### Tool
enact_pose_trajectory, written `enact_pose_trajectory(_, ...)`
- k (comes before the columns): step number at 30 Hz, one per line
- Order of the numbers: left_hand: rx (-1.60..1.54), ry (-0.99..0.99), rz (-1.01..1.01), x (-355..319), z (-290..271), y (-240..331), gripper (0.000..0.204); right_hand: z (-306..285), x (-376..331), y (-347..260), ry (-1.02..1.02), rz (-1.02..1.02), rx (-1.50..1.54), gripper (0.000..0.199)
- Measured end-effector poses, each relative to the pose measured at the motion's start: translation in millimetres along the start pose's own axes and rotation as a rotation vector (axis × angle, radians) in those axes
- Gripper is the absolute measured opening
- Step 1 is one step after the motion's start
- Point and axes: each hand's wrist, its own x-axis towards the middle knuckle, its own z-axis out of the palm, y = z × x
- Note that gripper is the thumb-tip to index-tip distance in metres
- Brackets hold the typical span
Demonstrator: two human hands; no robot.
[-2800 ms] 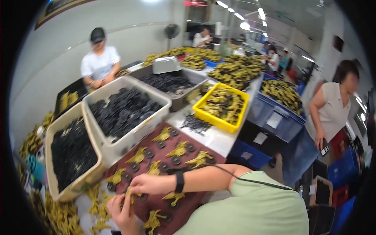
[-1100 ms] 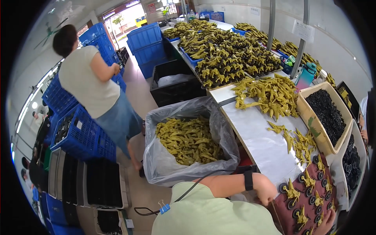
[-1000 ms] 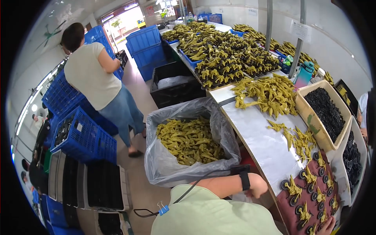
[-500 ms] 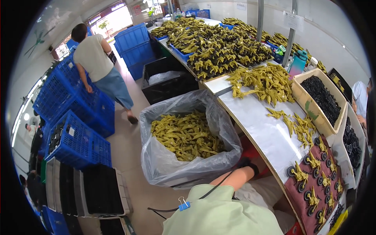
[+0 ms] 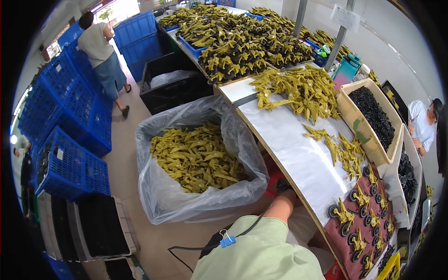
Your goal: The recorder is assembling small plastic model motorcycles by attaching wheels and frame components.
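Note:
My left forearm, in a pale green sleeve point(image 5: 252, 247), reaches up beside the table edge, with a black band point(image 5: 283, 185) at the wrist. The left hand's fingers are hidden, so I cannot tell whether they hold anything. Close to its left stands a bin lined with clear plastic point(image 5: 161, 205), filled with olive-yellow plastic parts point(image 5: 200, 158). To the right, on a dark red cloth point(image 5: 336, 228), small olive-yellow toy motorbike-like pieces with black wheels point(image 5: 345, 214) stand in rows. Loose yellow parts point(image 5: 347, 151) lie on the white tabletop point(image 5: 284, 135). My right hand is out of view.
Tubs of black parts point(image 5: 373, 112) and black wheels point(image 5: 406, 175) line the table's right side. Beyond lie heaped yellow pieces point(image 5: 252, 42). Blue crates point(image 5: 70, 163) stand at left; a person point(image 5: 100, 51) walks in the aisle. Another person point(image 5: 422, 123) sits at far right.
The view has swung, so the bin and table sit further left in it. The person in the aisle has walked further away. My left forearm now points more steeply upward.

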Motion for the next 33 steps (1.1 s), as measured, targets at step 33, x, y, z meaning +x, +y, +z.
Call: enact_pose_trajectory(33, 0.15, -0.293, -0.298, -41.1, 49.3, -43.9, 0.057, 17.2, 6.5, 28.6, -0.083, -0.056, -0.074, 0.035)
